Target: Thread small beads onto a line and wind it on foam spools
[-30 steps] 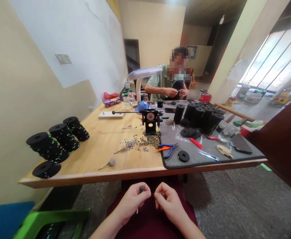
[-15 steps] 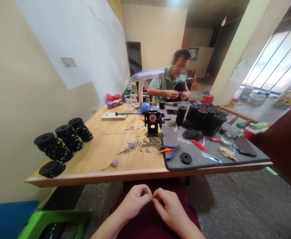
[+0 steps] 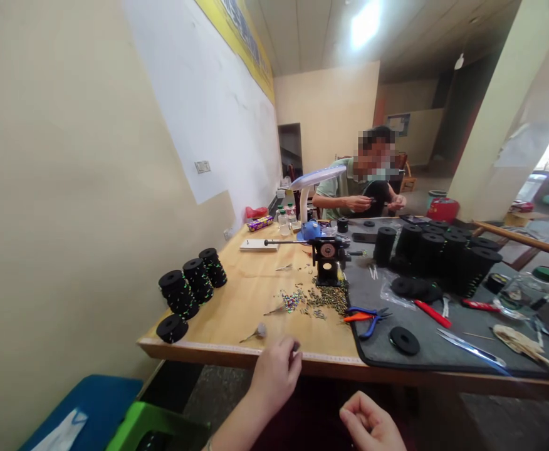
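Note:
My left hand [image 3: 277,371] is closed at the table's front edge, with a small dark thing [image 3: 296,346] showing between thumb and fingers; its kind is too small to tell. Lower and to the right, my right hand [image 3: 372,425] is held in a pinch in front of the table, and whatever it holds is hidden. Closest to the left hand lies a small grey tuft on a thin stem [image 3: 259,330]. Beyond it are a pile of small coloured beads [image 3: 293,302] and a heap of small brassy pieces [image 3: 328,299].
A black winding device [image 3: 327,260] stands mid-table behind the heap. Black spools [image 3: 175,294] are stacked at left, more spools [image 3: 429,250] at right. Pliers [image 3: 372,322], tweezers [image 3: 472,348] and a loose spool [image 3: 404,340] lie on the grey mat. Across the table sits a co-worker [image 3: 345,188].
My hands, earlier together above my lap, have come apart. The left has risen to the table edge with the dark thing; the right is lower right. The view has swung left and up.

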Available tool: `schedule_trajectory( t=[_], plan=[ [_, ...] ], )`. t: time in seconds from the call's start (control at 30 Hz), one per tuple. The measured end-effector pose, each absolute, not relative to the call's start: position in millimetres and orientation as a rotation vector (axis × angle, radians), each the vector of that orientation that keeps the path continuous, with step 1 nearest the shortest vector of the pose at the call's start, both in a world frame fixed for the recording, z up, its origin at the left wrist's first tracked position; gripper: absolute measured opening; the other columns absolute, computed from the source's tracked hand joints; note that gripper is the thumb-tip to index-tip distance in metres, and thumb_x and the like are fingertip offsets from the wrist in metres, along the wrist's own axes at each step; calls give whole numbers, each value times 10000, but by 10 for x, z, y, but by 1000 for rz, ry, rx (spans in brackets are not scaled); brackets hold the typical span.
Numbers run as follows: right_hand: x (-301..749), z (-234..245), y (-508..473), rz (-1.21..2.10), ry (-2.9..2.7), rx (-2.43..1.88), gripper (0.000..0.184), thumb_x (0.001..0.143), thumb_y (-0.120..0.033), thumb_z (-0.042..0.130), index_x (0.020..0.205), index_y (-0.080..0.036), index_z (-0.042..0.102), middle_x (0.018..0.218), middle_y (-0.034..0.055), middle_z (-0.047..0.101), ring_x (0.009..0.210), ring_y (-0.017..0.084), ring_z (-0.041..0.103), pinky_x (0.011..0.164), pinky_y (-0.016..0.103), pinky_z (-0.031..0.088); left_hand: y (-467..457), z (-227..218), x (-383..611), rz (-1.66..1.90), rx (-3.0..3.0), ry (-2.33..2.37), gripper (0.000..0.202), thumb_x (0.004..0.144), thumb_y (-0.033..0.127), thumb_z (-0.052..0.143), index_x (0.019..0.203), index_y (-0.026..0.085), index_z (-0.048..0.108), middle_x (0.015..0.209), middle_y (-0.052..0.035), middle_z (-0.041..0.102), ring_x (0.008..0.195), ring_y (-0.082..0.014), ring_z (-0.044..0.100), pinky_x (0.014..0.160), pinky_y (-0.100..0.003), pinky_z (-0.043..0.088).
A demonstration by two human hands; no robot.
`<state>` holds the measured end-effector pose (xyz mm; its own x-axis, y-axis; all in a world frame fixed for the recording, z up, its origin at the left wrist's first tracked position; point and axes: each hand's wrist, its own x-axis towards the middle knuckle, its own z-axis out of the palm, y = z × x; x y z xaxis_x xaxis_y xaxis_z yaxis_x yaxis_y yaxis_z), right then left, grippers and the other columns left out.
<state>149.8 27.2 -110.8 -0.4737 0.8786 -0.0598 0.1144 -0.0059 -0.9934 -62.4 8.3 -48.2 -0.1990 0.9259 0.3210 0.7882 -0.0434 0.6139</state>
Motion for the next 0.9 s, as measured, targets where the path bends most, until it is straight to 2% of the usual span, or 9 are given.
schedule_trajectory(
  t=[0.13, 0.2, 0.27, 0.37, 0.47, 0.63, 0.73, 0.83, 0.9],
  plan=[
    [1439, -1026, 225, 1651, -1462, -1094, 410, 689, -570, 619, 618, -209, 439, 453, -102, 271, 429, 72, 211, 427, 217, 147, 231, -520, -732, 979, 1987, 2031, 373, 789, 186, 495, 1149, 172, 591, 1071, -135, 667, 998, -283, 603, 892, -416, 455],
    [1422, -990, 208, 1711, -1365, -1114, 418, 674, -572, 634, 624, -212, 429, 431, -117, 258, 401, 58, 186, 412, 211, 126, 240, -511, -812, 959, 2086, 2033, 431, 799, 180, 479, 1226, 171, 535, 1196, -135, 626, 1117, -279, 559, 971, -429, 423],
    [1418, -966, 197, 1733, -1300, -1112, 417, 669, -564, 647, 626, -208, 434, 421, -122, 269, 390, 50, 185, 407, 205, 124, 202, -481, -946, 982, 2100, 2166, 410, 827, 203, 444, 1226, 155, 528, 1204, -144, 620, 1140, -281, 544, 998, -442, 405],
    [1422, -957, 185, 1734, -1255, -1097, 408, 675, -551, 656, 635, -196, 458, 423, -119, 300, 391, 47, 209, 407, 200, 138, 110, -467, -1221, 928, 1978, 2485, 381, 837, 223, 398, 1164, 113, 560, 1129, -168, 641, 1054, -301, 580, 949, -450, 438],
    [1422, -974, 176, 1754, -1230, -1072, 399, 680, -537, 662, 650, -185, 477, 431, -120, 308, 394, 44, 217, 405, 198, 139, 56, -546, -1457, 773, 1819, 2623, 391, 784, 257, 453, 1126, 107, 567, 1086, -169, 656, 1037, -314, 599, 929, -445, 452],
    [1415, -981, 174, 1779, -1196, -1075, 398, 656, -524, 691, 655, -183, 486, 427, -130, 287, 386, 37, 194, 388, 194, 124, 88, -671, -1572, 922, 1606, 2428, 307, 766, 257, 447, 1022, 170, 594, 863, -92, 705, 858, -271, 665, 831, -405, 501],
    [1422, -957, 174, 1790, -1155, -1080, 409, 646, -534, 699, 655, -186, 483, 421, -136, 271, 373, 31, 184, 378, 190, 119, 45, -640, -1482, 1061, 1504, 2317, 270, 757, 300, 473, 966, 184, 598, 838, -83, 700, 810, -252, 668, 751, -362, 520],
    [1418, -938, 165, 1820, -1124, -1058, 426, 637, -550, 704, 656, -187, 482, 417, -142, 264, 362, 25, 169, 366, 188, 105, -112, -575, -1217, 1304, 1211, 1926, 296, 689, 370, 602, 906, 168, 600, 838, -79, 680, 777, -237, 643, 594, -297, 511],
    [1400, -932, 155, 1836, -1103, -1043, 436, 627, -553, 714, 653, -187, 478, 420, -144, 264, 363, 22, 158, 363, 186, 95, -240, -546, -945, 1298, 1025, 1654, 320, 674, 366, 667, 912, 160, 611, 791, -48, 655, 687, -189, 599, 523, -257, 475]
  ],
)
